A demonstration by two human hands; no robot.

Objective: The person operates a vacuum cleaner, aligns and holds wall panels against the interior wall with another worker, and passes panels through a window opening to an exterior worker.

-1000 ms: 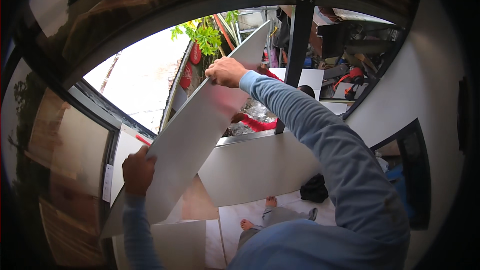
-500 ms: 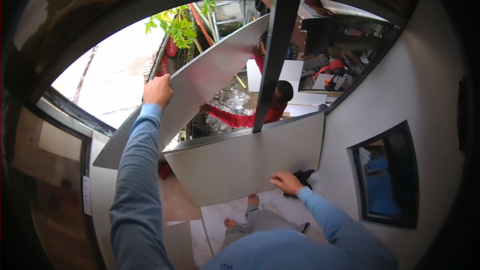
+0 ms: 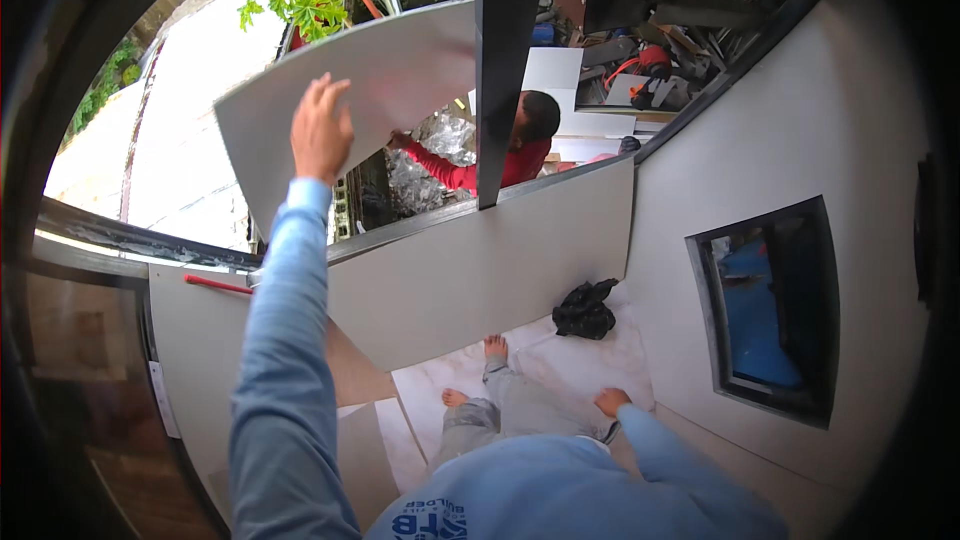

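Head view, left hand: the left hand [image 3: 322, 135] is raised at the window opening, its grip open with the fingers spread upward; it overlaps the board in view, and whether it touches cannot be told.
Right hand: the right hand [image 3: 612, 401] is low beside the person's leg, away from the board; how far its grip is open cannot be told.
Board: the large grey board [image 3: 400, 60] slants across the left part of the opening, its right end reaching the dark post [image 3: 508, 60] in view.
Co-worker: a person in a red sleeve [image 3: 450, 172] is outside, one hand [image 3: 400, 139] at the board's lower edge.
Below the opening: a pale panel [image 3: 480, 260] stands upright, with a black plastic bag [image 3: 585, 310] near it on the tiled floor [image 3: 530, 365].
Left side: a red bar [image 3: 218, 285] lies near the left forearm.
Outside: green leaves [image 3: 300, 0] show beyond the board's top edge.
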